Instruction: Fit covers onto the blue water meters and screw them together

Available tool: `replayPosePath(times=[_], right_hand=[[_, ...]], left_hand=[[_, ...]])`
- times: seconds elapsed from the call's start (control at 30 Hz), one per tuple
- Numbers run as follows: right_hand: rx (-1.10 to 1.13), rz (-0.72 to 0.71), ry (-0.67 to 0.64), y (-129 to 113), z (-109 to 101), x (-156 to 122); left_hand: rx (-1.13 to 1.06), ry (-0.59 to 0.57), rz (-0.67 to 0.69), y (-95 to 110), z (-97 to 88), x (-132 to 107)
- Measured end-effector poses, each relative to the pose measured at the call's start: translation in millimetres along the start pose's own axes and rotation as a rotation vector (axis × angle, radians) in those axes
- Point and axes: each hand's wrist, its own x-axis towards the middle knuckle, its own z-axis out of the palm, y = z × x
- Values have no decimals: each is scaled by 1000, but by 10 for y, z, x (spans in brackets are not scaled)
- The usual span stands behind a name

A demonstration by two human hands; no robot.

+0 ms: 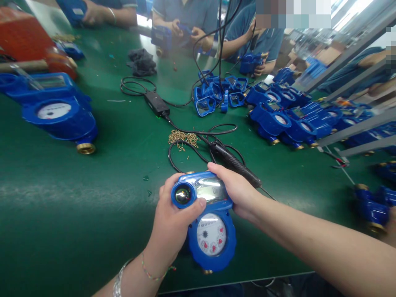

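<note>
The blue plastic water meter with a white round dial [216, 210] is held between the two hands, above the near part of the green table [93, 231]. The left hand [171, 218] is closed around its left side, and the thumb lies across the front, just beside the round dark lens [183, 194]. The right hand [238, 192] grips the upper right side, with one digit at the top edge. The dial is below both hands and is not covered.

The fingers behind the meter are hidden, so I cannot tell how they are placed there. Bright reflection covers part of the rectangular clear window [212, 190], and its display is difficult to read. Co-workers [185, 31] at the far side are cut off by the upper edge and blurred.

Just beyond the meter lies a black cylindrical handheld tool [235, 163], its thin end reaching toward the right forearm. A looped black cable [169, 154] and a pile of small brass screws [182, 136] are near it. Farther away are a black rectangular box [157, 104] and open blue plastic frames [204, 106]. Another blue meter [57, 111] lies well apart on the left. At the right, grey metal bars [349, 128] partly block the view of many grouped blue meters [301, 123].
</note>
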Motion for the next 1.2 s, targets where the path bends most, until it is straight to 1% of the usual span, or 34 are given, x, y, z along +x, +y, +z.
replayPosePath(times=[0.13, 0.23, 0.4, 0.47, 0.53, 0.63, 0.73, 0.8, 1.0, 1.13, 1.2], right_hand=[[33, 46, 27, 15, -8, 15], [38, 74, 28, 3, -17, -14], [-9, 120, -24, -49, -8, -82], [-22, 101, -4, -40, 8, -86], [-16, 65, 49, -1, 22, -70], [-60, -15, 110, 88, 22, -25], [-91, -97, 118, 150, 6, 14], [-67, -110, 102, 160, 0, 26], [0, -75, 56, 132, 17, 29], [77, -35, 47, 139, 17, 33], [113, -19, 43, 150, 16, 32]], left_hand=[[75, -63, 5, -49, -41, 19], [124, -99, 42, -77, -83, 32], [235, -133, 85, -96, -126, 41], [225, -146, 89, -94, -127, 46], [201, -178, 85, -87, -125, 56], [225, -216, 93, -71, -125, 74], [266, -200, 118, -66, -128, 82], [270, -181, 128, -74, -128, 78], [234, -123, 155, -104, -105, 67], [291, -86, 195, -121, -103, 78], [296, -93, 197, -127, -116, 84]])
